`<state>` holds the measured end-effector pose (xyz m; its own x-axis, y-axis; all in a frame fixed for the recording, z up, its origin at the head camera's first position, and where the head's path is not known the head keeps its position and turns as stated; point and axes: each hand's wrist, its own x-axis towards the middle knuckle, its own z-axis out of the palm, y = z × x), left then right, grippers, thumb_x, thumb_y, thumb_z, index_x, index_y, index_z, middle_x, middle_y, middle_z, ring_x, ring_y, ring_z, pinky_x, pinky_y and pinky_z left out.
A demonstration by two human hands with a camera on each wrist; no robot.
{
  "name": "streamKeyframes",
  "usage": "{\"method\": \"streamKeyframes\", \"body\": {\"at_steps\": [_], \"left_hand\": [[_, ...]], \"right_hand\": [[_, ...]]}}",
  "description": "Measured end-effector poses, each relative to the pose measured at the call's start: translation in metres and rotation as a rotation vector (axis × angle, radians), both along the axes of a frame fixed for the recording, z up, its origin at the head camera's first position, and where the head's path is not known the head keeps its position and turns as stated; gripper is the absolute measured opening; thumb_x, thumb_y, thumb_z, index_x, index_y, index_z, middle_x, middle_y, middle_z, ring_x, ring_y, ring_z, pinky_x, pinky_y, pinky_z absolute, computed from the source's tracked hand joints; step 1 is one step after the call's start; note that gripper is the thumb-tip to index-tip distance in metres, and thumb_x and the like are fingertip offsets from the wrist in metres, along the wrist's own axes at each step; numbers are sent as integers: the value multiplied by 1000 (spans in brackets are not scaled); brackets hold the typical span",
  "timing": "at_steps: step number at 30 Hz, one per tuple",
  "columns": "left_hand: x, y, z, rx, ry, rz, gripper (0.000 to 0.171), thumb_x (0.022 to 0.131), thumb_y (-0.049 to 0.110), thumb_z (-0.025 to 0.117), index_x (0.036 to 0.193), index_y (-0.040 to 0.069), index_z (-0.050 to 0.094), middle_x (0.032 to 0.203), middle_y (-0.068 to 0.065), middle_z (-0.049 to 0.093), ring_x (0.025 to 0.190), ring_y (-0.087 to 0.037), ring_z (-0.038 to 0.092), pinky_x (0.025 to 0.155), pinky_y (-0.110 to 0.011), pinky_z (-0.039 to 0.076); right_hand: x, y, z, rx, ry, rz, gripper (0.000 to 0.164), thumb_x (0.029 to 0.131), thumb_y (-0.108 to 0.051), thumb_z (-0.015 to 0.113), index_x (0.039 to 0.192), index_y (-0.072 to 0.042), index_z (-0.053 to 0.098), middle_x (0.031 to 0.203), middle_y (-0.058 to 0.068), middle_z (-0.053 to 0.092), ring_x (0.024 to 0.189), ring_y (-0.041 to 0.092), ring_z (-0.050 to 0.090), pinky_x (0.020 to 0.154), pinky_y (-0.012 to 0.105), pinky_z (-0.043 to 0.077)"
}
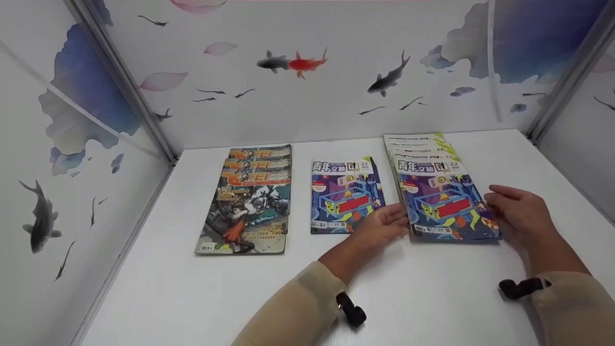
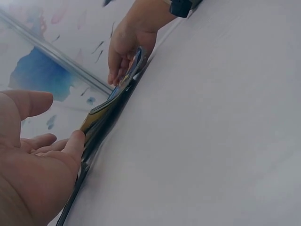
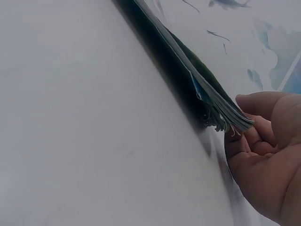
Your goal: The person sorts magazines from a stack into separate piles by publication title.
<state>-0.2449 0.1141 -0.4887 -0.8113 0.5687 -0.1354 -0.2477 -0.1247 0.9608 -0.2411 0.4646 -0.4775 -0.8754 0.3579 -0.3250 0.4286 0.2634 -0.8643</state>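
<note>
A fanned stack of magazines stands on the right of the table. Its top magazine has a dark blue cover with a red and blue box drawing. My left hand touches the left edge of this stack with extended fingers, the thumb held apart. At the opposite edge is my right hand, its fingers loosely bent against the side. In the right wrist view, the right thumb is beside the page edges. A matching blue magazine lies flat left of the left hand, partly covered by it.
On the left, several overlapping magazines with orange titles form a fanned pile. White panels painted with fish and petals enclose the white table at the back and sides. Metal posts join the panels.
</note>
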Motion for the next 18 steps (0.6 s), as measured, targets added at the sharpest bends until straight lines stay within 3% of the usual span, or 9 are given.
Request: {"method": "streamKeyframes", "body": {"at_steps": [3,7,14,18], "left_hand": [[0,-1,-1,23,6,15,64,101,-1,65,161,4,45,162,-10,56,150,-25,54,125,-40,46],[-3,-11,3,15,18,98,60,103,6,66,160,7,48,161,-8,57,147,-23,58,124,-41,47],[-21,-55,8,56,57,252,57,106,6,61,161,10,47,164,-9,54,149,-24,56,127,-44,44],[-31,-84,10,33,69,310,59,107,6,58,163,10,43,166,-8,52,152,-27,52,128,-44,43]], "right_hand": [[0,-9,5,10,71,-50,76,101,-58,66,164,-20,46,115,-20,60,109,5,62,85,11,58],[-1,-31,14,55,159,-48,72,101,-61,64,160,-20,51,119,-19,62,113,9,64,87,11,58],[-4,-84,29,5,218,171,71,102,-61,63,158,-20,53,147,2,66,126,17,69,98,24,60],[-12,-119,32,-46,221,251,66,103,-57,65,157,-20,55,150,9,65,126,20,71,101,27,60]]}}
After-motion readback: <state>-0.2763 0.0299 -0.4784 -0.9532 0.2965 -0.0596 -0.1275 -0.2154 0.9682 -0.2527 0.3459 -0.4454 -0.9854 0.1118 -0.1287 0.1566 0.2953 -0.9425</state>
